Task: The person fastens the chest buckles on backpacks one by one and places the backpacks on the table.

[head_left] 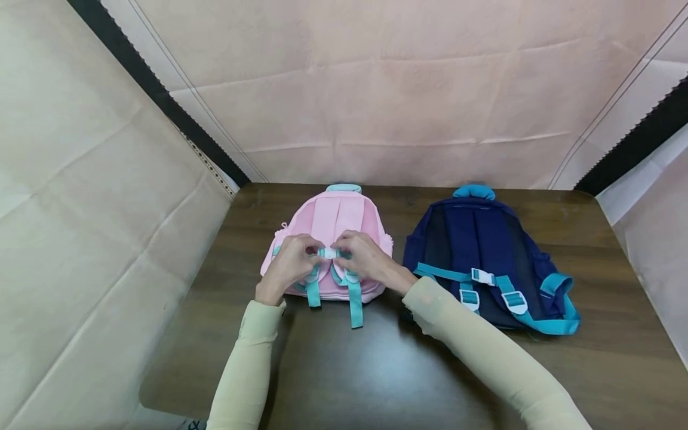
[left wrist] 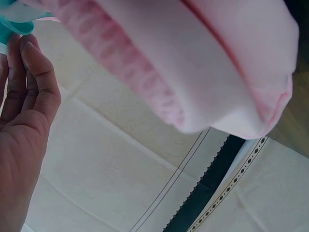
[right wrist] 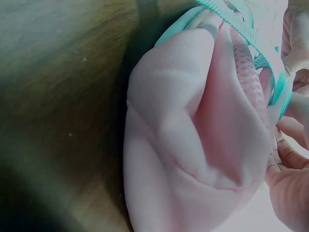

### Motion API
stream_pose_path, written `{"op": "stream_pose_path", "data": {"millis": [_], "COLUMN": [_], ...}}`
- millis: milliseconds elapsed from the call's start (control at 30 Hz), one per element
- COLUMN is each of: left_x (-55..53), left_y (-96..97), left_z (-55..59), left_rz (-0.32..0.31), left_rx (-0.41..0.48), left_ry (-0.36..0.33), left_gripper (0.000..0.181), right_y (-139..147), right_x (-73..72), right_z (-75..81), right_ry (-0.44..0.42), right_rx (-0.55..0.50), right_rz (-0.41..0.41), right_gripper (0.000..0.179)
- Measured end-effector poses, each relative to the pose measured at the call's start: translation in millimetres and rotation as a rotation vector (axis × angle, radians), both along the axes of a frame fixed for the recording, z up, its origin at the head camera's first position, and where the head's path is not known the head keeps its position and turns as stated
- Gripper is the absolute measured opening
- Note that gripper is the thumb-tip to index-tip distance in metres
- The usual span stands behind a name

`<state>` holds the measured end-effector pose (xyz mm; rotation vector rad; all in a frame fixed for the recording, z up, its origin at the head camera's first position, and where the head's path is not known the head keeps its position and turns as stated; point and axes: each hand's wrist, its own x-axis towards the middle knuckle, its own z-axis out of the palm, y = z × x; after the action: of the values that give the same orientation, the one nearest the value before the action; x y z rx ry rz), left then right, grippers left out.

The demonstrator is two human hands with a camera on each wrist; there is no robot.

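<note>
A small pink backpack (head_left: 352,209) lies on the table, its shoulder straps facing up. Across those straps runs a turquoise chest strap with a white buckle (head_left: 328,253). My left hand (head_left: 294,261) pinches the strap at the buckle's left end. On the other side, my right hand (head_left: 365,255) pinches the strap at the buckle's right end. The buckle's two halves look joined, though fingers cover its ends. In the left wrist view, the left hand (left wrist: 29,96) has its fingertips at the turquoise webbing. The right wrist view shows the backpack's pink side (right wrist: 193,145) close up.
A navy backpack (head_left: 462,227) with turquoise straps and a white chest buckle (head_left: 482,277) lies to the right, near my right forearm. Both bags rest on a dark wooden table (head_left: 344,370). Pale cloth (head_left: 403,107) hangs behind and at the sides.
</note>
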<state>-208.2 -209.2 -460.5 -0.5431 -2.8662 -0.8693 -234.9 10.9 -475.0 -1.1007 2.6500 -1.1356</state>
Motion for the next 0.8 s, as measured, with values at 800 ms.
{"op": "stream_pose_path", "data": {"millis": [800], "left_x": [10.0], "left_y": [-9.7], "left_z": [-20.3], "left_rz": [0.066], "left_rx": [-0.123], "left_ry": [-0.084], "left_gripper": [0.019], "right_y": [80], "right_x": [29.7], "right_z": [-4.1], "right_ry": [0.050], "right_rx": [0.054], "right_rz": [-0.313], "right_gripper": [0.054]}}
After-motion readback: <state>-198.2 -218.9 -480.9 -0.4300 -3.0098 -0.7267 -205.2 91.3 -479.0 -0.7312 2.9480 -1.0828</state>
